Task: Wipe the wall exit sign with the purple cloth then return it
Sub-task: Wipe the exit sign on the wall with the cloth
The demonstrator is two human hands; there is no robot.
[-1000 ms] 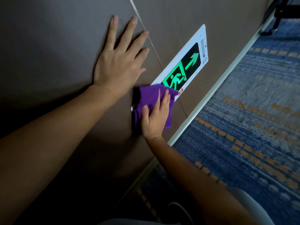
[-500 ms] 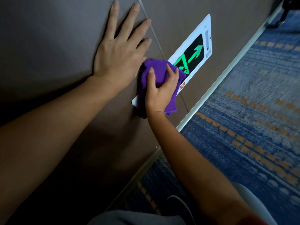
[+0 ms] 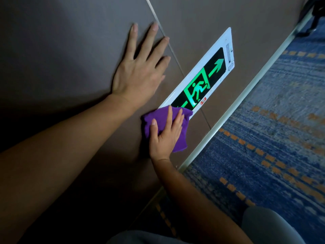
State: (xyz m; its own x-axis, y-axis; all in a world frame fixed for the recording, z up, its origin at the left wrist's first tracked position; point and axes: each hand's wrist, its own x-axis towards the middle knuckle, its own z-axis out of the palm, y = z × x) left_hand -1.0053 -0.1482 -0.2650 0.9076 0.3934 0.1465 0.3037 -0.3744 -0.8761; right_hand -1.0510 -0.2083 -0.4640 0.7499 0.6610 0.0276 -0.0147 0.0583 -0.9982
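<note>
The exit sign (image 3: 204, 80) is a white-framed black panel low on the brown wall, with a glowing green running figure and arrow. My right hand (image 3: 165, 134) presses the purple cloth (image 3: 182, 136) flat against the sign's near end, covering that end. My left hand (image 3: 140, 69) lies flat on the wall above and left of the sign, fingers spread, holding nothing.
A pale baseboard strip (image 3: 233, 111) runs along the foot of the wall. Blue carpet with orange dashes (image 3: 263, 147) covers the floor to the right. Grey-clad knees (image 3: 267, 224) show at the bottom. A dark chair base (image 3: 316, 13) stands at the top right.
My right hand has slid the cloth back down along the sign to its near end, uncovering the running figure. My left hand stays planted on the wall.
</note>
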